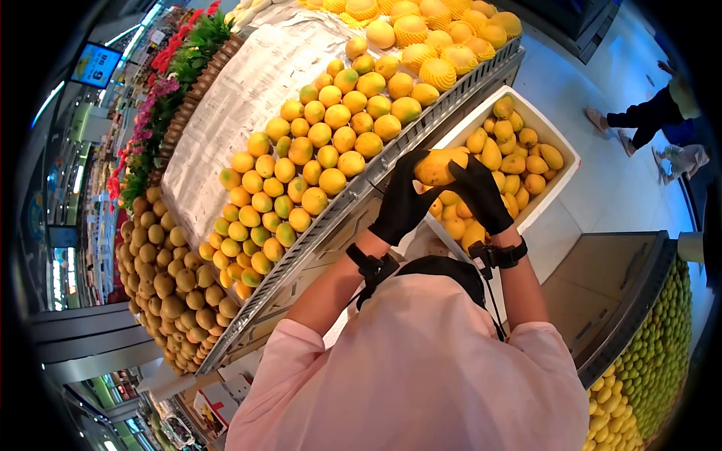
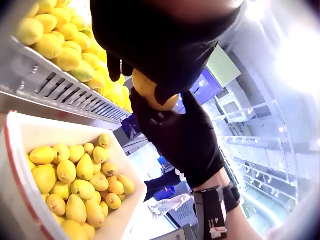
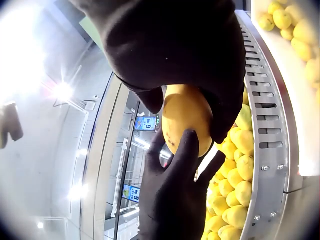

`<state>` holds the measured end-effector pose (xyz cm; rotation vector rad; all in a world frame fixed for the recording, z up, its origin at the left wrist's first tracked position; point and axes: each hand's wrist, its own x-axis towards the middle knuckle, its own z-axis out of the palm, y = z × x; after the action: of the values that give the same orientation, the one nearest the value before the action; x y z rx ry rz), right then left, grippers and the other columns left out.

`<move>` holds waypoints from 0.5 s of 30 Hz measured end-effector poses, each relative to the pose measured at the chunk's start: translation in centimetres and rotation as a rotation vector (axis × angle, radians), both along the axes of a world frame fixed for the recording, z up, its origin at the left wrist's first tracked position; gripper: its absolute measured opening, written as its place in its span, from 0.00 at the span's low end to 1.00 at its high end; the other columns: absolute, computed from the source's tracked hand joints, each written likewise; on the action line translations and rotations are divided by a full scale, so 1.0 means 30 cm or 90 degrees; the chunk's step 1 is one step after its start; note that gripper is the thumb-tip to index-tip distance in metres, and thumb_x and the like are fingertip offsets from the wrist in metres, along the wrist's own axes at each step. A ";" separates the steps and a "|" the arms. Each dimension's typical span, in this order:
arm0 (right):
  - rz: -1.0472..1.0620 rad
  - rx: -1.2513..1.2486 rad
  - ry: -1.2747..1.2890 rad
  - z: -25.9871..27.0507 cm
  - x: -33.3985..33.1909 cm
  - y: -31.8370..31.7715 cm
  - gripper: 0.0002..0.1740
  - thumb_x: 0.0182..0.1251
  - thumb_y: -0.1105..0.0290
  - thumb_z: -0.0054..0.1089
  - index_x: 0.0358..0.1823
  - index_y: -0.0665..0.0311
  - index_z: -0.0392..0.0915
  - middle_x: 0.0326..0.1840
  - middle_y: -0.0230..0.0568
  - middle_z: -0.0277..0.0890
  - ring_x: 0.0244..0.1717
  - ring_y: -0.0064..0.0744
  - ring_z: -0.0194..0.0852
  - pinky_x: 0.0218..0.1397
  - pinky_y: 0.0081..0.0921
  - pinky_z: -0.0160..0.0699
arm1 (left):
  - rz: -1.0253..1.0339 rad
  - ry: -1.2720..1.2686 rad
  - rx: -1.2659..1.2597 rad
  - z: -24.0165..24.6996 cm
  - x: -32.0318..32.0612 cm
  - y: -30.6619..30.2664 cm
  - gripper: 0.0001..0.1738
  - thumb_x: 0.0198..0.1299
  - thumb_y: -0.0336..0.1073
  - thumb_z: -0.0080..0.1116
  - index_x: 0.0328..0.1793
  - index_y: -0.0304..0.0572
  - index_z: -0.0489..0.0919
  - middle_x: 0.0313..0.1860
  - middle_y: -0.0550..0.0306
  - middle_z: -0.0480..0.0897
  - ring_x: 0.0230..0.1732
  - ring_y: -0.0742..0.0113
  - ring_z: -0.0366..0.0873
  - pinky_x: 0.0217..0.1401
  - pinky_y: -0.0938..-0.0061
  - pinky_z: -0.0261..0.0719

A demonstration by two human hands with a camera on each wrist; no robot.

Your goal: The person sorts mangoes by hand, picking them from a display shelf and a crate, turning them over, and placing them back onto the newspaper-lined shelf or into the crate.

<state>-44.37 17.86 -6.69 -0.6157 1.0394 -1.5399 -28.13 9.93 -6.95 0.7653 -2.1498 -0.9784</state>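
Between my two black-gloved hands is a yellow mango [image 1: 438, 167], raised beside the white foam box. My left hand [image 1: 400, 201] grips it from one side, with fingers curled along its skin. From the other side my right hand [image 1: 483, 197] holds it too, the thumb close to the left one. Small dark specks mark the skin of the mango [image 3: 186, 119] in the right wrist view. The left wrist view has the right hand [image 2: 180, 140] around the fruit's lower end, while the left hand covers its upper part.
The white foam box [image 1: 565, 174] of loose mangoes stands in front of me to the right. Along my left runs a display stand with a slatted grey edge [image 1: 342, 201], bearing rows of mangoes [image 1: 320, 135] and brown kiwifruit [image 1: 169, 282]. Another person's legs [image 1: 639, 116] show at far right.
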 end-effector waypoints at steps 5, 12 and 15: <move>0.078 -0.092 0.015 0.006 -0.008 -0.004 0.22 0.73 0.69 0.53 0.64 0.73 0.68 0.51 0.47 0.78 0.48 0.33 0.82 0.50 0.26 0.83 | -0.045 0.212 0.411 0.008 0.069 -0.057 0.35 0.58 0.30 0.67 0.69 0.38 0.63 0.62 0.48 0.73 0.60 0.57 0.76 0.60 0.64 0.78; 0.126 -0.047 0.067 0.113 0.000 -0.021 0.18 0.73 0.72 0.51 0.61 0.70 0.72 0.43 0.44 0.82 0.41 0.26 0.80 0.45 0.23 0.81 | -0.069 -0.101 0.110 0.037 0.148 -0.076 0.27 0.57 0.32 0.63 0.62 0.37 0.68 0.44 0.54 0.83 0.46 0.63 0.82 0.49 0.70 0.80; 0.131 -0.030 0.162 0.101 -0.014 -0.040 0.19 0.72 0.69 0.53 0.61 0.70 0.72 0.44 0.39 0.81 0.45 0.25 0.79 0.49 0.22 0.80 | -0.028 0.225 0.616 -0.050 0.169 -0.100 0.17 0.58 0.33 0.60 0.53 0.40 0.72 0.40 0.56 0.81 0.40 0.66 0.79 0.39 0.71 0.77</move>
<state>-44.78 16.65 -3.67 -0.9414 1.0940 -1.3321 -23.06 6.92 -8.46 0.8674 -1.3207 -2.0395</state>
